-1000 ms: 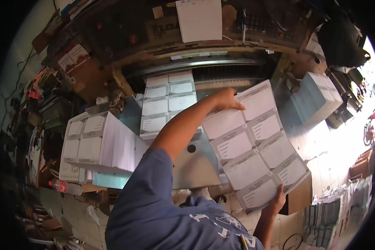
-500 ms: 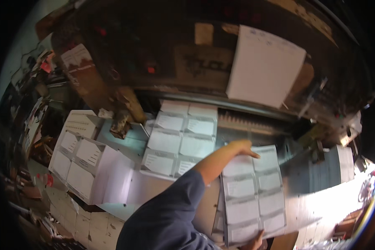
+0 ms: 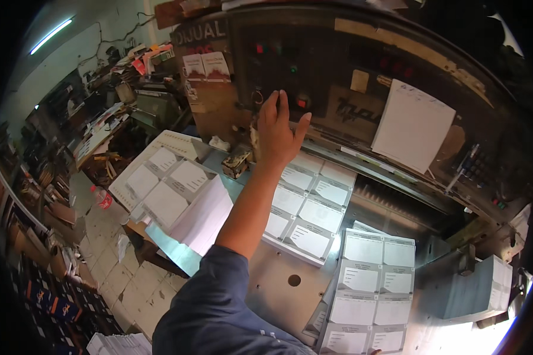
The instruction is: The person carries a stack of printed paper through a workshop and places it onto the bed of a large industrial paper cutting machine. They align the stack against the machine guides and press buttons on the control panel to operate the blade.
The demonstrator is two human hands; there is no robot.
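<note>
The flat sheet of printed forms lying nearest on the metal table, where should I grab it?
Probably by its near short edge, coming from the person's side: the white sheet of printed forms lies flat on the grey metal table, offering only thin edges to pinch.

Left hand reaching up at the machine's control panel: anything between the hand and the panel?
Nothing visible. The left hand is raised, fingers spread, right in front of the dark control panel, near its red button. The printed sheets lie below on the table.

Plastic bottle (image 3: 102, 197) on tiled floor (image 3: 109, 248); blank white sheet (image 3: 412, 125) hanging upper right; cluttered benches (image 3: 109, 112) far left.
</note>
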